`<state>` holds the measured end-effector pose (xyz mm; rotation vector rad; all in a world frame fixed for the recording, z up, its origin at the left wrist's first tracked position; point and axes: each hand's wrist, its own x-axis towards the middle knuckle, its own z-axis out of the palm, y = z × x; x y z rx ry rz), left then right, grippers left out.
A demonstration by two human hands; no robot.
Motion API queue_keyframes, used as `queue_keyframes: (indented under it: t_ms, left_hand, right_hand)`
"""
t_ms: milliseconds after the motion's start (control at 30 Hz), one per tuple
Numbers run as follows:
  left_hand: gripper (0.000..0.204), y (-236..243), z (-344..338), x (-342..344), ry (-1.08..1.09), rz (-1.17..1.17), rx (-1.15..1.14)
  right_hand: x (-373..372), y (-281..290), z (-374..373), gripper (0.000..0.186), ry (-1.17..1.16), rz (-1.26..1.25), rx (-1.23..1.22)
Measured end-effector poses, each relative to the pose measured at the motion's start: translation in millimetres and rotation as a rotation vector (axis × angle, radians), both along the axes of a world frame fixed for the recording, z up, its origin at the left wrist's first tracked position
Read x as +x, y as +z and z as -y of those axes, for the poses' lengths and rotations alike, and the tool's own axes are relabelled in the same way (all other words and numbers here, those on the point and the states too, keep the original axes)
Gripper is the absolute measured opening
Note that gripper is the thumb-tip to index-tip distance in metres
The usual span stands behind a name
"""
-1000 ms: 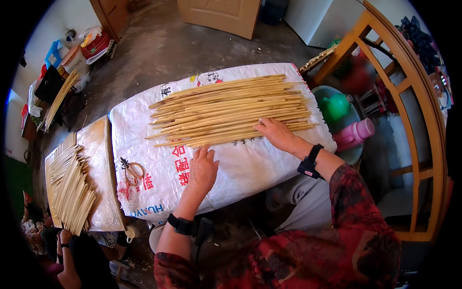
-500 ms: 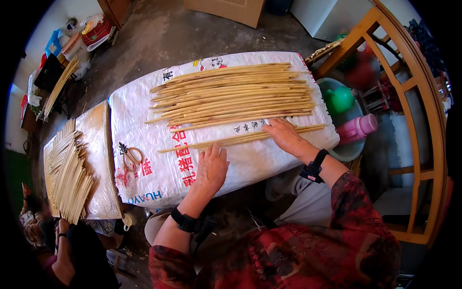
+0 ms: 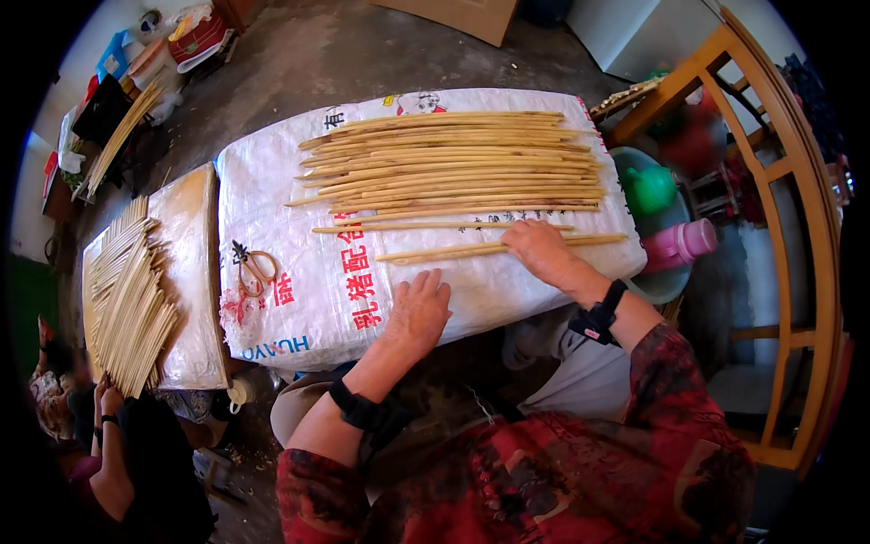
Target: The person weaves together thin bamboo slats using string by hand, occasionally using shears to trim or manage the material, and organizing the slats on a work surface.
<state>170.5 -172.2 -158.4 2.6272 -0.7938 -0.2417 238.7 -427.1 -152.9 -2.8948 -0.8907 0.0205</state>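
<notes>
Long pale-yellow sticks (image 3: 453, 163) lie in a wide row on a white woven sack cover (image 3: 258, 172). A few separated sticks (image 3: 412, 257) lie in front of the row. My right hand (image 3: 537, 249) rests over these front sticks, fingertips touching them, fingers loosely bent. My left hand (image 3: 417, 308) is open on the cover just below their left ends, holding nothing, fingers slightly curved and apart. Scissors (image 3: 258, 270) with looped handles lie at the cover's left side.
A plastic-covered board (image 3: 195, 236) at left holds thinner sticks (image 3: 131, 317), touched by a co-worker's hands (image 3: 109, 399). At right are a basin (image 3: 671, 281) with a green container (image 3: 648, 190) and pink flask (image 3: 680, 245), and a wooden frame (image 3: 779, 172). A door (image 3: 453, 18) stands behind.
Several front sticks have been separated from the row and moved toward me. My right hand has moved slightly right; my left hand has shifted right.
</notes>
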Motion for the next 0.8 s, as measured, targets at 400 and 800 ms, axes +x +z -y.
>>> queue_keyframes:
  t_ms: [400, 800]
  left_hand:
    - [0.039, 5.2, 4.2, 4.6, -0.052, 0.004, 0.023]
    - [0.041, -0.9, 6.0, 22.2, -0.035, 0.024, -0.028]
  right_hand:
    - [-3.9, -14.1, -23.7, 0.015, -0.158, -0.012, 0.110]
    - [60.8, 7.4, -20.2, 0.013, -0.106, 0.079, 0.166]
